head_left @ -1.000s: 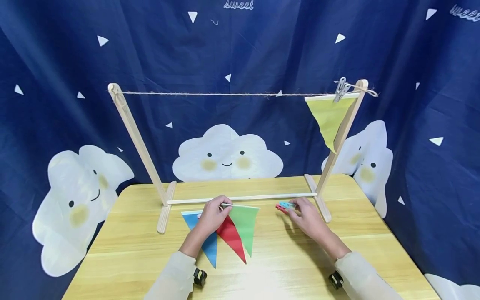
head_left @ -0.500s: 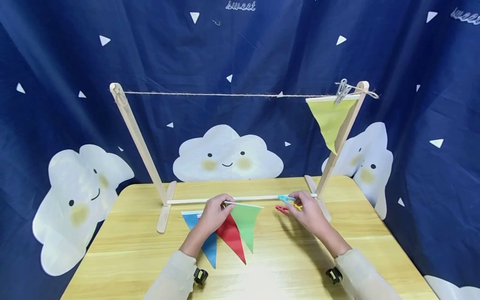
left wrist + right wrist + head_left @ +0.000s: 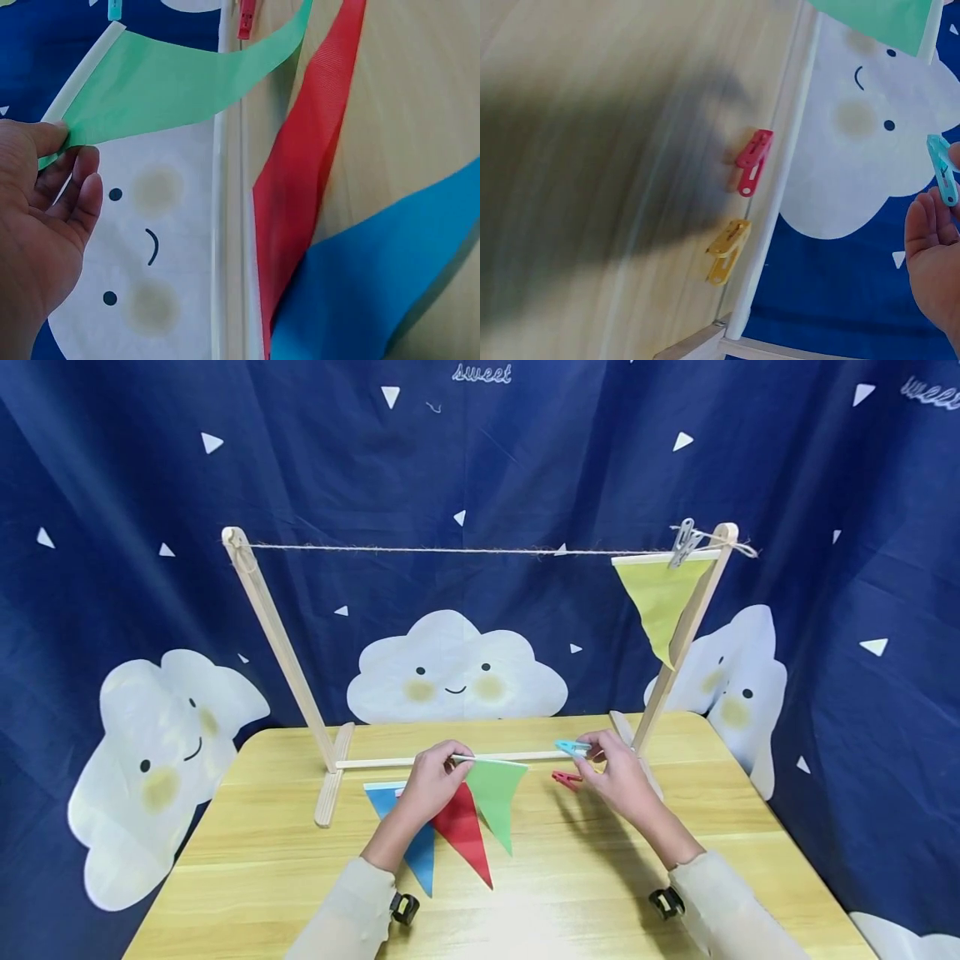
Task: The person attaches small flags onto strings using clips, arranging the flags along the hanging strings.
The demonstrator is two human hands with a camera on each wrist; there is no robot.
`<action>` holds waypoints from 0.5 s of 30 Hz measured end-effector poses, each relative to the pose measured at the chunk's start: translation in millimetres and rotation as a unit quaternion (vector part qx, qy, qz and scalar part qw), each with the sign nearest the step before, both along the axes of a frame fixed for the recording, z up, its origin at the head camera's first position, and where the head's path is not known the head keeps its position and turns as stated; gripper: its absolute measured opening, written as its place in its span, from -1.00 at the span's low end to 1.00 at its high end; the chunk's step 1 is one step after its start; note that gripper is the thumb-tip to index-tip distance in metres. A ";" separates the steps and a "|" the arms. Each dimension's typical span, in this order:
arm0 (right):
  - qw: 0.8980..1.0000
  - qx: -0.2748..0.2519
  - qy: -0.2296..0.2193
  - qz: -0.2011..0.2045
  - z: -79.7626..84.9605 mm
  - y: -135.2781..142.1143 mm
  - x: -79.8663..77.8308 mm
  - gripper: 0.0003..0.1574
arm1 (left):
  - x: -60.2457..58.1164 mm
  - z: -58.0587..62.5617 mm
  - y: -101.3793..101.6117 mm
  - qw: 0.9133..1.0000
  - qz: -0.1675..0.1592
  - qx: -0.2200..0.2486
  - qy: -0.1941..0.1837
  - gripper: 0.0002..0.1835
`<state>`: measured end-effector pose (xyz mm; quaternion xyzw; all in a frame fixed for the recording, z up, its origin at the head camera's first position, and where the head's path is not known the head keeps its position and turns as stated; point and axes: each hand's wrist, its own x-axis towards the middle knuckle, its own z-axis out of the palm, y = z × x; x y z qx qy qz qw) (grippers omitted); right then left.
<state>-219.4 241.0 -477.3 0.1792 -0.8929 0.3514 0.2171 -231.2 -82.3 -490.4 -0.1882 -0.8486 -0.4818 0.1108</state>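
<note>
Between thumb and fingers, my left hand [image 3: 437, 783] pinches the green pennant [image 3: 172, 82] by its white top edge, so it hangs above the table. Under that hand, the red pennant [image 3: 461, 835] and the blue pennant [image 3: 375, 270] lie overlapping on the tabletop. My right hand [image 3: 618, 777] pinches a light blue clothespin [image 3: 943, 169], raised off the table. Below it lie a red clothespin [image 3: 754, 161] and a yellow clothespin [image 3: 729, 251]; the yellow one is hidden behind the right hand in the head view.
A wooden frame [image 3: 281, 647] stands at the back of the table [image 3: 247, 877], with a twine line [image 3: 435, 550] strung across its top. A grey clothespin [image 3: 683, 543] holds a yellow pennant [image 3: 663, 602] at the right end. Behind hangs a dark blue curtain [image 3: 525, 460].
The right hand has lifted the light blue clothespin off the table, away from the red one. My left hand has raised the green pennant slightly. The red and blue pennants stay put.
</note>
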 end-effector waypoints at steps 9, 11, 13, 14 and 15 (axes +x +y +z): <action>1.000 -0.018 0.020 -0.009 9.8 -0.1 -0.2 -0.65 | 0.8 6.9 1.9 1.000 0.006 0.007 -0.006 -0.92; 0.999 -0.023 0.021 -0.009 11.9 0.1 0.4 -0.65 | 1.4 8.6 2.5 1.000 0.009 0.007 -0.005 -0.93; 0.999 -0.024 0.021 -0.011 14.1 0.5 1.2 -0.65 | 1.9 11.0 3.2 1.000 0.014 0.007 -0.003 -0.94; 0.999 -0.026 0.021 -0.013 15.4 0.6 1.7 -0.66 | 2.2 12.4 3.6 1.000 0.016 0.008 -0.003 -0.95; 0.999 -0.028 0.023 -0.014 16.7 0.8 2.1 -0.65 | 2.6 14.1 4.0 1.000 0.017 0.010 -0.004 -0.95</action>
